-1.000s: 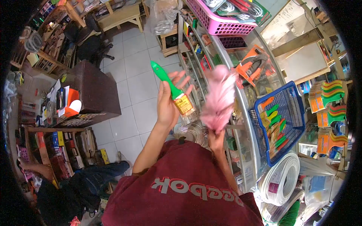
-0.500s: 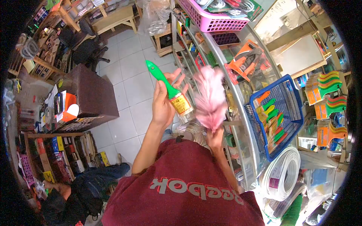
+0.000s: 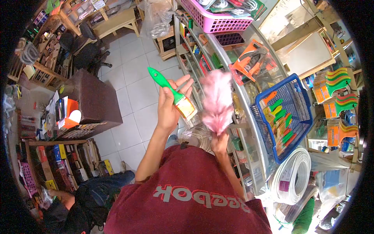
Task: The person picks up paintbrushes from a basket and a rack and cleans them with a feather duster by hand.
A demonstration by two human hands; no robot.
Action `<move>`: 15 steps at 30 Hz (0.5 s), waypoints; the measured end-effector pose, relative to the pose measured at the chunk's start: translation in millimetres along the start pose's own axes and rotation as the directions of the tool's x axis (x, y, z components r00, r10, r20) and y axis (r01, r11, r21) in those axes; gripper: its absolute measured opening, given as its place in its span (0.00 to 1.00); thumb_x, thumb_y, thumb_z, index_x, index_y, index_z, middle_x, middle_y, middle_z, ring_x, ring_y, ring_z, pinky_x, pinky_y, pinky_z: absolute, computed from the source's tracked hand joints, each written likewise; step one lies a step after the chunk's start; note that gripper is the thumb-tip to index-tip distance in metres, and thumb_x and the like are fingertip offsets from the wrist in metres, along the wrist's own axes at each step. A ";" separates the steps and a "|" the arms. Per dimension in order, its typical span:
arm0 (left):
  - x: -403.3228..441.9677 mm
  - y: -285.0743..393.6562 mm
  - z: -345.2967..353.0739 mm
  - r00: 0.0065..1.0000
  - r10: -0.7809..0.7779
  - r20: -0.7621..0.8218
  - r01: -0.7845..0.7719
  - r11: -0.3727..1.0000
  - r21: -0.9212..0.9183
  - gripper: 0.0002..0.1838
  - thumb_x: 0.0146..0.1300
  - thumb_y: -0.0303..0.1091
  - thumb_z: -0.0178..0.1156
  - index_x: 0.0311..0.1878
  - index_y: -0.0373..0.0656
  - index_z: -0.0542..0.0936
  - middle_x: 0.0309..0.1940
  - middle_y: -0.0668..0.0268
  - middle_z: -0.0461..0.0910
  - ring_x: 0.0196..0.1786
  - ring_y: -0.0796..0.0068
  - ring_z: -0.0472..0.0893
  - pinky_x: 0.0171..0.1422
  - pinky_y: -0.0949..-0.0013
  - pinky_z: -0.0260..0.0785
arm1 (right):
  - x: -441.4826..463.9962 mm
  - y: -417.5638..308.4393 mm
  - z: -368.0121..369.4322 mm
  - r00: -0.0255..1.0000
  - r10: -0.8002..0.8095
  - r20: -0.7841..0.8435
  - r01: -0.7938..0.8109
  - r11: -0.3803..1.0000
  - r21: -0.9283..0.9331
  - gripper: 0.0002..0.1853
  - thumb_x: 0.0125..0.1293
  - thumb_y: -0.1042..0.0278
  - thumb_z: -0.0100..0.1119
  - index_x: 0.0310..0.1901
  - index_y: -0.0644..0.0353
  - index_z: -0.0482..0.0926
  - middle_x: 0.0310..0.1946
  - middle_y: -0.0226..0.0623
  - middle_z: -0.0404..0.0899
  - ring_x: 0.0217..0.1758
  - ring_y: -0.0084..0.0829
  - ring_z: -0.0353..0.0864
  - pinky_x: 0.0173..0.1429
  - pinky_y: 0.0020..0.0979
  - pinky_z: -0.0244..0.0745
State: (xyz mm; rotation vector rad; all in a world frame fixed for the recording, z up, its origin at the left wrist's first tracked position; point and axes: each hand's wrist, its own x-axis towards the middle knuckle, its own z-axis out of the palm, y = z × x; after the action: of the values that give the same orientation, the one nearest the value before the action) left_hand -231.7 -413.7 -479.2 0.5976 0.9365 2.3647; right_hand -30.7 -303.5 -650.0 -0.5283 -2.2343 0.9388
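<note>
My left hand grips a paintbrush with a green handle and a labelled sleeve over its bristles. The handle points up and left, and some of the fingers are spread behind it. My right hand is closed round the lower end of a pink feather duster, whose fluffy head is blurred by motion. The duster's head stands just right of the paintbrush, beside the glass display counter. On that counter, a blue basket holds several more paintbrushes with green, yellow and orange handles.
A pink basket of packaged goods and an orange-carded tool lie on the counter. Rolled white cable is at lower right, with hanging brushes beyond. Another person is at lower left, near a brown desk.
The paintbrush has tipped slightly further left in my left hand, and its label has turned. The duster's head has shifted a little, with my right hand still round its lower end.
</note>
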 end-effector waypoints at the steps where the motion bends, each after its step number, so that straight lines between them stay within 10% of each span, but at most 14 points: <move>1: -0.2 -1.6 -0.4 1.000 0.009 -0.008 -0.009 1.000 0.022 0.19 0.70 0.53 0.41 0.45 0.46 0.64 0.63 0.44 0.62 0.67 0.47 0.62 0.69 0.51 0.57 | 1.0 0.7 -0.7 1.000 -0.018 0.010 0.018 1.000 0.022 0.14 0.52 0.65 0.60 0.34 0.67 0.73 0.26 0.52 0.73 0.29 0.55 0.74 0.31 0.48 0.67; 4: -0.1 -3.3 2.2 0.999 -0.038 -0.006 0.038 0.998 0.044 0.19 0.70 0.53 0.40 0.45 0.46 0.63 0.62 0.43 0.63 0.68 0.47 0.62 0.71 0.50 0.55 | -16.0 11.4 -16.0 0.915 0.109 0.389 -0.070 0.991 -0.115 0.15 0.54 0.69 0.59 0.41 0.69 0.74 0.31 0.53 0.74 0.33 0.56 0.73 0.34 0.47 0.66; 10: 2.6 -9.8 5.6 0.994 -0.081 0.073 0.080 0.997 0.008 0.21 0.70 0.53 0.42 0.44 0.42 0.67 0.63 0.43 0.63 0.68 0.51 0.63 0.71 0.53 0.52 | -15.5 11.3 2.4 0.993 0.003 -0.119 0.003 0.999 0.050 0.13 0.59 0.67 0.58 0.40 0.68 0.74 0.27 0.50 0.71 0.30 0.52 0.70 0.34 0.46 0.65; 13: 2.3 -13.1 6.6 0.994 -0.067 0.082 0.061 0.996 0.069 0.23 0.70 0.53 0.43 0.42 0.39 0.71 0.65 0.43 0.61 0.69 0.54 0.60 0.71 0.56 0.52 | -29.5 16.8 2.3 0.973 -0.201 0.110 0.222 0.705 -0.673 0.10 0.60 0.68 0.59 0.37 0.67 0.75 0.32 0.51 0.71 0.34 0.50 0.70 0.35 0.43 0.65; 15: 2.2 -17.4 3.4 0.994 -0.049 0.099 0.046 0.998 0.037 0.23 0.70 0.53 0.42 0.42 0.39 0.71 0.66 0.43 0.60 0.70 0.56 0.59 0.70 0.57 0.53 | -18.0 12.6 -3.7 0.993 0.087 0.074 -0.051 0.916 -0.398 0.15 0.59 0.68 0.58 0.46 0.69 0.74 0.34 0.49 0.72 0.33 0.47 0.70 0.35 0.42 0.66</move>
State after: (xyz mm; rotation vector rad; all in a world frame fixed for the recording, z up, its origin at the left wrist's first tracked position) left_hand -226.2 -399.9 -489.0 0.6923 0.9381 2.2588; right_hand -13.9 -303.7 -664.8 -0.7625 -2.5171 0.5475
